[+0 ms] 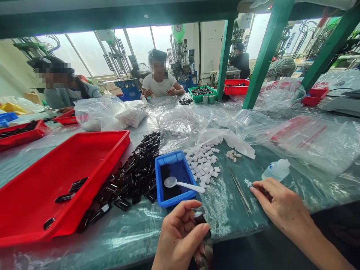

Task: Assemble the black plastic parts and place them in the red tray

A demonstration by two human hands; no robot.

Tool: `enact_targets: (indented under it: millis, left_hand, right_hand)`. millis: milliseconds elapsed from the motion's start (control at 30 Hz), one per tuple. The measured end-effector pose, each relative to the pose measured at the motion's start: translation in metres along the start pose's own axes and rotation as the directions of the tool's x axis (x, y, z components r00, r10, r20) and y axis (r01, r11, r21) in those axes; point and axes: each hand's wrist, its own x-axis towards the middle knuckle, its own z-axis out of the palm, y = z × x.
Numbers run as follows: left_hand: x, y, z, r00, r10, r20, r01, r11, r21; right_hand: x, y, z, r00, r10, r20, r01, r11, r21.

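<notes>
My left hand (181, 234) is closed around a small black plastic piece (201, 221) with a white end, held above the table's front edge. Out to the right, my right hand (281, 204) has thumb and forefinger brought together at some tiny white bits (248, 182) on the table; whether a bit is pinched I cannot make out. Tweezers (239, 190) lie just left of that hand. Behind it a clear squeeze bottle (276, 170) leans on its side. A blue tray (158, 180) with dark powder holds a white spoon (184, 184), beyond my left hand.
A heap of black pieces (132, 168) lies between the blue tray and a large red tray (112, 150) holding several pieces. White foam squares (204, 165) and plastic bags (182, 122) lie farther back. Green posts (264, 56) rise from the table. Two people sit across, another behind.
</notes>
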Motion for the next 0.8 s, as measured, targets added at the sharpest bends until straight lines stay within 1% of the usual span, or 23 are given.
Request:
enact_targets:
  millis: [100, 167, 300, 367, 433, 533, 633, 733, 800]
  left_hand:
    - [0.000, -0.001, -0.002, 1.000, -0.007, 0.011, 0.008, 0.998, -0.063]
    - [-0.001, 0.000, -0.003, 1.000, -0.007, 0.023, 0.009, 0.996, -0.085]
    - [-0.002, 0.001, -0.006, 0.999, -0.029, 0.028, 0.032, 0.995, -0.098]
    - [-0.003, 0.002, -0.006, 0.998, -0.051, 0.024, 0.053, 0.992, -0.111]
    - [-0.003, 0.002, -0.005, 0.997, -0.068, 0.020, 0.070, 0.990, -0.123]
    - [-0.004, 0.003, -0.004, 0.997, -0.077, 0.018, 0.078, 0.988, -0.131]
    - [-0.004, 0.003, -0.003, 0.997, -0.071, 0.020, 0.073, 0.987, -0.142]
    - [-0.005, 0.003, -0.004, 0.998, -0.058, 0.024, 0.061, 0.986, -0.155]
    - [-0.006, 0.003, -0.005, 0.999, -0.042, 0.032, 0.047, 0.985, -0.166]
  right_hand:
    - [-0.002, -0.002, 0.007, 0.999, 0.015, 0.033, -0.014, 0.999, -0.031]
    - [-0.003, -0.002, 0.008, 0.999, 0.026, 0.039, -0.025, 0.999, -0.039]
    - [-0.005, -0.001, -0.002, 0.999, 0.033, 0.030, -0.032, 0.999, -0.016]
    - [-0.007, -0.004, -0.011, 0.998, 0.067, 0.018, -0.068, 0.997, 0.037]
    - [-0.010, -0.011, -0.018, 0.990, 0.137, 0.026, -0.139, 0.978, 0.153]
    - [-0.017, -0.024, -0.023, 0.970, 0.232, 0.069, -0.241, 0.893, 0.381]
    - [-0.024, -0.038, -0.022, 0.954, 0.251, 0.165, -0.300, 0.773, 0.559]
    - [-0.027, -0.051, -0.020, 0.935, 0.155, 0.319, -0.342, 0.634, 0.694]
    - [-0.028, -0.058, -0.019, 0.900, 0.077, 0.430, -0.399, 0.543, 0.739]
